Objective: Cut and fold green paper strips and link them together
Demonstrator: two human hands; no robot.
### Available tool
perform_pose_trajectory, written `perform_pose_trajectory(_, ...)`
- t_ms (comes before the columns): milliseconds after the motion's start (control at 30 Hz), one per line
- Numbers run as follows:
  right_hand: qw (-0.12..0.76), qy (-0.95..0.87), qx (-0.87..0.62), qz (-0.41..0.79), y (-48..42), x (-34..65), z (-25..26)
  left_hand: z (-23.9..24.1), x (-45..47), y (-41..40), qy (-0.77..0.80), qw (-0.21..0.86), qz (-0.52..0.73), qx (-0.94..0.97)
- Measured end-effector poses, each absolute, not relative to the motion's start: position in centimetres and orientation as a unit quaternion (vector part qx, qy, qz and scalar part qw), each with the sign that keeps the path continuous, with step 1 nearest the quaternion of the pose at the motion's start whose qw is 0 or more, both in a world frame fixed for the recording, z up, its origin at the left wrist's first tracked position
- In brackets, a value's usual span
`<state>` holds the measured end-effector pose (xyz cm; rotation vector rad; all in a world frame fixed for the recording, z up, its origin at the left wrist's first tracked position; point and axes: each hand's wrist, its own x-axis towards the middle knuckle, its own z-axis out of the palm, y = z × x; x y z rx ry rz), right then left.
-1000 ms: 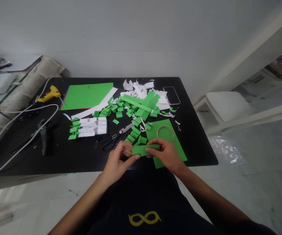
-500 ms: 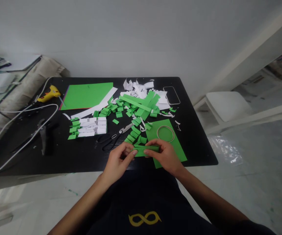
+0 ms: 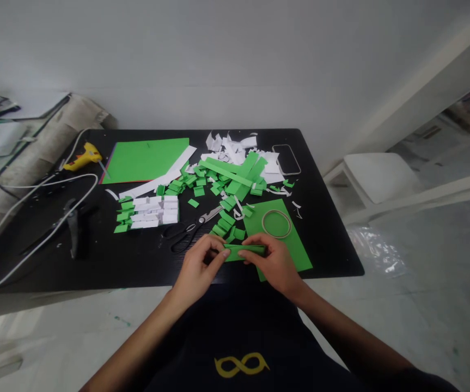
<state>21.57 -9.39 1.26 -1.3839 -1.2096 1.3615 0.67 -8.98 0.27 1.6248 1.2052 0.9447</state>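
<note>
We are holding a green paper strip (image 3: 243, 252) between our left hand (image 3: 197, 268) and our right hand (image 3: 276, 262), each pinching one end with thumb and fingertips. The strip is showing narrow and long, seemingly folded along its length, with a darker edge on top. It is sitting level, running left to right, just above the near edge of the black table (image 3: 136, 261).

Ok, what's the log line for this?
left hand: holds green strip | right hand: holds green strip | scissors: lying nearby
</note>
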Motion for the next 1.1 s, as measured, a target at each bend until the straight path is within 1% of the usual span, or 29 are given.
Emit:
perform_pose_trajectory(133, 0.416, -0.495, -0.540, 0.538, -9.34, 21.48, 1.28, 0.62, 0.51, -8.87, 0.487, 0.464, 0.347, 0.653)
perform_pose_trajectory(300, 0.397, -0.493, -0.527, 0.567, -9.31, 21.56, 1.31, 0.63, 0.24, -8.70, 0.479, 0.484, 0.326, 0.656)
perform_pose_trajectory(533, 0.389, -0.551, -0.543, 0.500, -9.14, 22.09, 1.09, 0.37, 0.04, -8.77, 0.456, 0.432, 0.363, 0.688)
perform_pose_trajectory(767, 0.398, -0.562, -0.547, 0.477, -9.08, 22.06, 1.50, 0.98, 0.11, -8.89, 0.460, 0.405, 0.374, 0.696)
perform_pose_trajectory(1100, 0.421, -0.541, -0.537, 0.492, -9.17, 22.01, 1.53, 0.38, 0.04, -8.76, 0.503, 0.448, 0.394, 0.625)
